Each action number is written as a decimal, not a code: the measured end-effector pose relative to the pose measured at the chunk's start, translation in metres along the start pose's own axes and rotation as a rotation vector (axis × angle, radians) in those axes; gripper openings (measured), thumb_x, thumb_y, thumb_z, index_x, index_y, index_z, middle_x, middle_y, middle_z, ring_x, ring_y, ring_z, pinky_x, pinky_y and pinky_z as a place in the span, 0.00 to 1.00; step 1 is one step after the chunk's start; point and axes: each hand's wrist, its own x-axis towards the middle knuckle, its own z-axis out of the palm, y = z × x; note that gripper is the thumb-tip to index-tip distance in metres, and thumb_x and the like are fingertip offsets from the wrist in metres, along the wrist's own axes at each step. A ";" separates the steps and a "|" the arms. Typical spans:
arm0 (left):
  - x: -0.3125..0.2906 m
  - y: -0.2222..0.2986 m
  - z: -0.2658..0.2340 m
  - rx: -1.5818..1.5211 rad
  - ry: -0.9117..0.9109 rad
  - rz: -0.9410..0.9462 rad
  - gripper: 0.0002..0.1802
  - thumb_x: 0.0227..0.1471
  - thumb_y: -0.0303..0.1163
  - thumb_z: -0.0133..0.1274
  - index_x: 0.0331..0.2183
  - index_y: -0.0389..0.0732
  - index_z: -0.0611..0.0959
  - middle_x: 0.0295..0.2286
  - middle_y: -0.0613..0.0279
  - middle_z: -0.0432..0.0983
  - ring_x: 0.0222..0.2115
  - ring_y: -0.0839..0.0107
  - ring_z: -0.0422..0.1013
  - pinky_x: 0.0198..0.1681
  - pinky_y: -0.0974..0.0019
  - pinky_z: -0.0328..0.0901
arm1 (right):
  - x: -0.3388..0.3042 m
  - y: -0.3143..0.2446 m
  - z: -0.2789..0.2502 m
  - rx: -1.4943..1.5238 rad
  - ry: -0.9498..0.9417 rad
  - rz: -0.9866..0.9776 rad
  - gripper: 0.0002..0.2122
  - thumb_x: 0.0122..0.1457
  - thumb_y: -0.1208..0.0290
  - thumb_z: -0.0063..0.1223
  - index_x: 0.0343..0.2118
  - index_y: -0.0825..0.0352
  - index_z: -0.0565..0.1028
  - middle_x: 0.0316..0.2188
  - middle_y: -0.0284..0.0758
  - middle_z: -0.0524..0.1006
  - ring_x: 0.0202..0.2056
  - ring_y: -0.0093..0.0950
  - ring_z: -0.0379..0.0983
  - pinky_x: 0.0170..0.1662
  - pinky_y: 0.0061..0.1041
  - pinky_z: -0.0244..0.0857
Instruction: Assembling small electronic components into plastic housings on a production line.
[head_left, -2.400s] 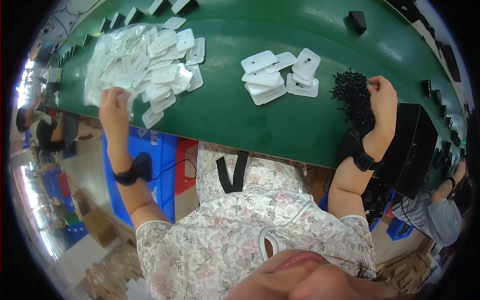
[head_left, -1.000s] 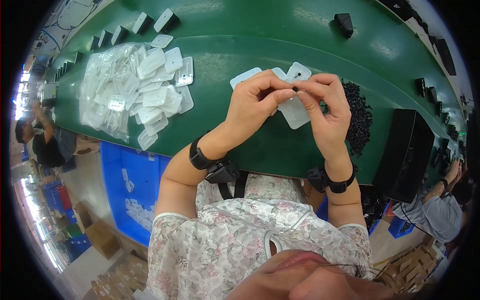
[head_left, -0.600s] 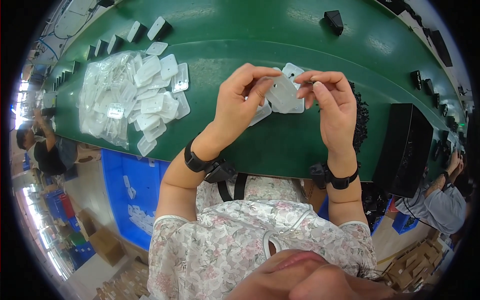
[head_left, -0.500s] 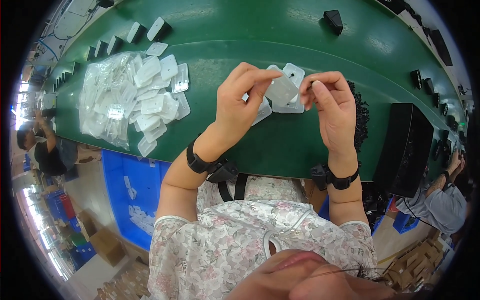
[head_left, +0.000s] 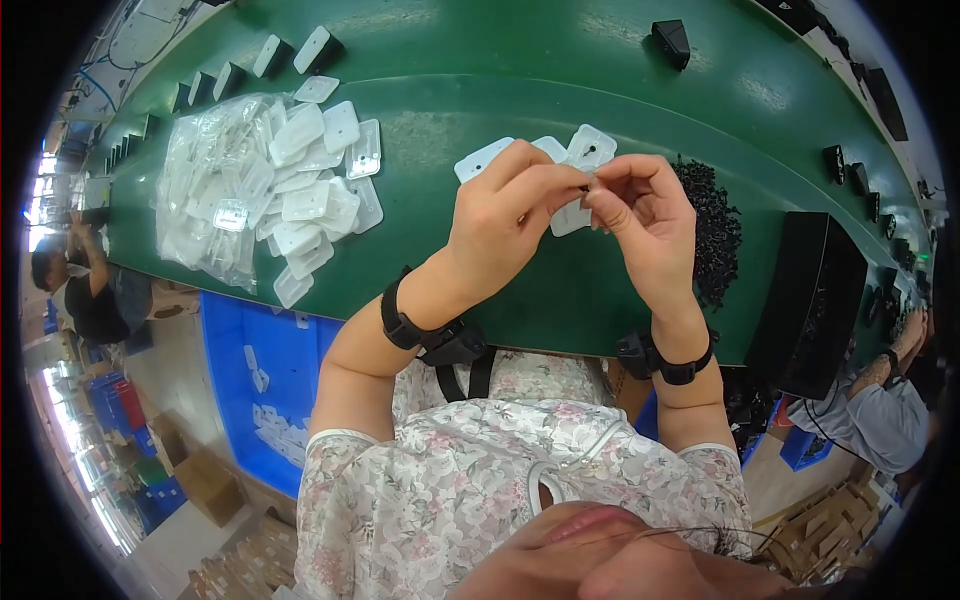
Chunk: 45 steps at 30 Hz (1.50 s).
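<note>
Both hands meet above the green table point(head_left: 430, 230). My left hand point(head_left: 505, 220) is closed in a pinch; the translucent white plastic plate it held a moment ago is now hidden by the fingers. My right hand point(head_left: 650, 220) also pinches, its fingertips against the left ones, with a small black piece point(head_left: 585, 188) showing dark between them. Several white plates lie behind and under the hands: one at the left point(head_left: 481, 158), another with a dark-marked hole point(head_left: 591, 147). Close to my right hand is a heap of small black parts point(head_left: 712, 230).
To the left, more white plates point(head_left: 305, 200) spill from a clear plastic bag point(head_left: 200, 190). Black-bodied units with white faces point(head_left: 318, 50) line the back left. A long black box point(head_left: 810, 300) stands at right. A blue bin point(head_left: 225, 370) sits below the table edge.
My left hand has moved right and the right hand slightly left, so their fingertips now meet. The plate that showed in my left fingers has gone out of sight.
</note>
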 end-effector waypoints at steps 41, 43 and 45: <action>-0.004 -0.004 0.001 -0.711 -0.024 -0.495 0.03 0.50 0.20 0.51 0.29 0.31 0.73 0.31 0.60 0.69 0.27 0.76 0.71 0.27 0.76 0.68 | 0.004 0.008 0.000 -0.603 0.176 -0.312 0.08 0.49 0.75 0.59 0.31 0.67 0.72 0.26 0.25 0.65 0.24 0.12 0.56 0.25 0.11 0.49; -0.003 -0.002 -0.002 -0.750 -0.039 -0.543 0.03 0.50 0.21 0.51 0.29 0.32 0.73 0.30 0.61 0.69 0.27 0.76 0.71 0.26 0.77 0.68 | 0.007 0.000 0.001 -0.580 0.207 -0.325 0.10 0.48 0.74 0.60 0.32 0.67 0.72 0.28 0.25 0.65 0.24 0.12 0.55 0.25 0.11 0.48; -0.003 -0.001 -0.003 -0.742 -0.065 -0.568 0.04 0.50 0.22 0.51 0.30 0.32 0.73 0.30 0.62 0.68 0.26 0.77 0.71 0.26 0.77 0.67 | 0.008 -0.003 0.000 -0.557 0.238 -0.337 0.12 0.47 0.74 0.61 0.34 0.67 0.72 0.30 0.25 0.66 0.25 0.12 0.55 0.25 0.11 0.48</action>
